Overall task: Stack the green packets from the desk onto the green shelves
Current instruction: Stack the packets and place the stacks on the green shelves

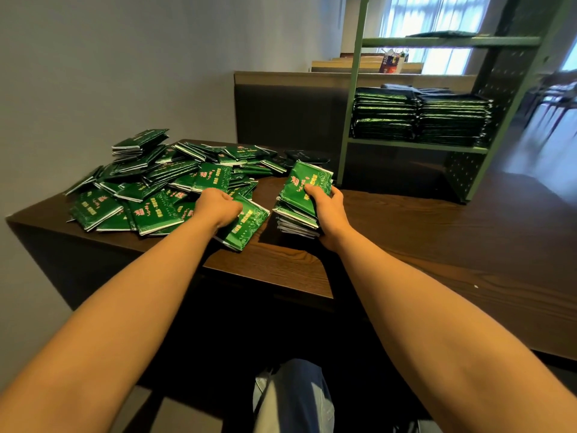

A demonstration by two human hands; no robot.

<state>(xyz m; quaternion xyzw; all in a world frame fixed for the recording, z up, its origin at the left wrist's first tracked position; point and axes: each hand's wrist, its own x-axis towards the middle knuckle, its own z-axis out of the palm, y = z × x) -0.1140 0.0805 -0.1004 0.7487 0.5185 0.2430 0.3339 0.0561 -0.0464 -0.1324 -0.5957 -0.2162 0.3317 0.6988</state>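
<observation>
Both arms are stretched fwd over a dark wooden desk (406, 232). The right hand (327, 214) grips a bundle of green packets (301, 198), thumb on the top packet and fingers wrapped around the right side; the bundle is tilted and its lower edge is at the desk surface or just above, I cannot tell which. The left hand (217, 206) is closed on a single green packet (245, 225) at the near edge of the loose pile (162, 182), knuckles up. The pile is spread w/o order over the left part of the desk, some packets flat, some leaning on others. The green shelf unit (352, 126) stands on the desk at the right, behind the bundle. On its middle shelf are two neat stacks of packets (421, 117), side by side and touching. On the top shelf one flat packet (443, 34) is visible.
</observation>
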